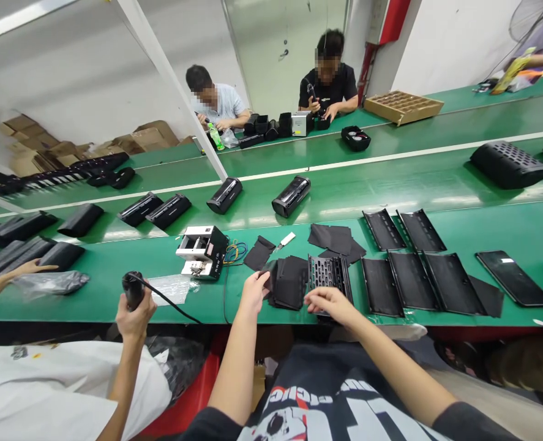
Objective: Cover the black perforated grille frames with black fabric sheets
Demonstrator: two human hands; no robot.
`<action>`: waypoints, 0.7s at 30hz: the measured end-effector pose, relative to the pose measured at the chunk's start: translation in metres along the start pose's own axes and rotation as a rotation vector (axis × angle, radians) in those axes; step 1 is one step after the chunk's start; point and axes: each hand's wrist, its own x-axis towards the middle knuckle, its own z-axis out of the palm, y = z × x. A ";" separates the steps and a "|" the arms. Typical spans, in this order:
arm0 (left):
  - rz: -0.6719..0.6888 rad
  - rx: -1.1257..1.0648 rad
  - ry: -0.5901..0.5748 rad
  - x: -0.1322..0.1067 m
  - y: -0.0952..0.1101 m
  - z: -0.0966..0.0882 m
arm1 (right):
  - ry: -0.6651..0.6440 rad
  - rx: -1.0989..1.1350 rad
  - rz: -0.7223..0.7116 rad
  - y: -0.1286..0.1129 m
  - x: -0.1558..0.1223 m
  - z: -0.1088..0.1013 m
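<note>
My left hand (255,291) pinches a thin black sheet (271,275) between thumb and fingers, at the left edge of a stack of black sheets (291,282). My right hand (330,302) is over the near end of a slotted black panel (329,272) standing just right of the stack. Its fingers are curled together, and I cannot make out what is between them. Loose black sheets (333,237) lie behind the panel. A white-handled tool (287,239) rests near another black sheet (259,252).
Several black curved shells (413,280) lie to the right, beside a phone (514,278). A black-and-white machine (202,252) stands to the left. A co-worker's hand (134,312) holds a corded tool (133,289). Black housings (292,196) line the green belt; two people sit across it.
</note>
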 end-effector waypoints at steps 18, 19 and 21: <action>-0.023 -0.431 -0.323 -0.051 -0.058 0.176 | 0.114 0.863 -0.193 -0.073 -0.020 0.023; -0.011 -0.418 -0.325 -0.052 -0.058 0.176 | 0.138 0.873 -0.198 -0.077 -0.023 0.022; 0.018 -0.394 -0.311 -0.052 -0.059 0.176 | 0.159 0.889 -0.209 -0.081 -0.027 0.021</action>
